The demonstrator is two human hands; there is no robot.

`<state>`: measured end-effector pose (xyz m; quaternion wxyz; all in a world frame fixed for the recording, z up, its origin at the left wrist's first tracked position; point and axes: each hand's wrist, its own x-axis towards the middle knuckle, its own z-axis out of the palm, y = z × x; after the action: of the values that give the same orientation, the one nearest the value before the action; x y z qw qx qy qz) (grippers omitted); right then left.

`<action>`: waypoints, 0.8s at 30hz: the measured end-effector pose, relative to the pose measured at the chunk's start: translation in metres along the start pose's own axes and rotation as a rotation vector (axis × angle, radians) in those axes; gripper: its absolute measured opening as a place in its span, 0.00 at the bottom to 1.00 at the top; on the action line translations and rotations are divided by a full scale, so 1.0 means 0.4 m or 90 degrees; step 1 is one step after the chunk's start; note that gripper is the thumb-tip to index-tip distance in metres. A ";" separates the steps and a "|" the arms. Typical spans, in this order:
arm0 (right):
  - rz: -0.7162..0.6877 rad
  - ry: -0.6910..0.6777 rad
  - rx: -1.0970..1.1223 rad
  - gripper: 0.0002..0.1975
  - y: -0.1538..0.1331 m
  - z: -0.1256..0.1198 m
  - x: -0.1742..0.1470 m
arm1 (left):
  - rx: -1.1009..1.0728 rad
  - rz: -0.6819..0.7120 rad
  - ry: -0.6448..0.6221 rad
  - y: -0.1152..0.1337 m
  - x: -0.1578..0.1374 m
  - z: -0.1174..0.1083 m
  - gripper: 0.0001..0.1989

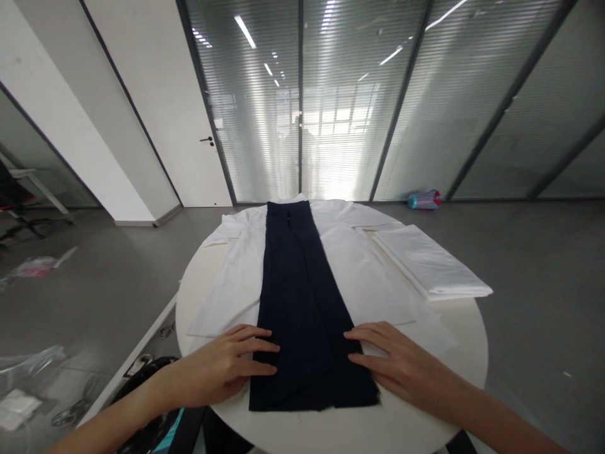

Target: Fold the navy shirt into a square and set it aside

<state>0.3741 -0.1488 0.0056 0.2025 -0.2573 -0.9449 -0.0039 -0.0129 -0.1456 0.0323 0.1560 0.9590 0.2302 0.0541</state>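
Dark navy trousers (302, 296), folded lengthwise into a long strip, lie flat with the waistband at the far end and the hems close to me. Beneath them a white garment (236, 271) is spread out, showing on both sides. My left hand (241, 359) rests on the left edge of the navy cloth near the hems, fingers spread. On the opposite edge lies my right hand (382, 353), its fingers stretched out over the cloth. Neither hand grips anything.
The round white table (208, 284) carries everything. At its right edge sits a folded white cloth (430, 258), slightly overhanging. Clear plastic bags (33, 369) lie on the floor at left. A colourful package (424, 200) stands by the glass wall.
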 end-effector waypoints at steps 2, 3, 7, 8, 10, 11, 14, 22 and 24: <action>-0.011 0.009 -0.005 0.15 0.002 0.000 0.005 | 0.012 -0.016 -0.013 -0.003 -0.002 0.007 0.36; -0.017 0.015 -0.010 0.15 0.003 0.000 0.007 | 0.022 -0.023 -0.012 -0.004 -0.001 0.011 0.37; -0.020 0.019 -0.024 0.17 0.012 0.000 0.011 | 0.083 -0.030 0.018 -0.016 0.009 0.028 0.34; -0.019 0.017 -0.026 0.18 0.014 -0.001 0.012 | 0.099 -0.025 0.028 -0.020 0.011 0.032 0.33; -0.025 0.017 -0.027 0.18 0.019 -0.003 0.013 | 0.125 -0.013 0.046 -0.029 0.014 0.035 0.31; -0.031 0.019 -0.026 0.17 0.021 -0.003 0.013 | 0.135 -0.002 0.051 -0.032 0.015 0.036 0.30; -0.038 0.029 -0.014 0.16 0.029 -0.001 0.006 | 0.148 0.029 0.041 -0.042 0.015 0.035 0.26; 0.016 0.018 0.039 0.21 0.046 0.015 -0.010 | 0.026 0.025 0.107 -0.067 0.010 0.054 0.25; 0.020 -0.013 0.038 0.24 0.046 0.015 -0.003 | 0.004 0.009 0.134 -0.070 0.010 0.062 0.24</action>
<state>0.3817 -0.1326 -0.0020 0.2006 -0.2658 -0.9424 0.0302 -0.0170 -0.1271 0.0000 0.1279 0.9501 0.2389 0.1546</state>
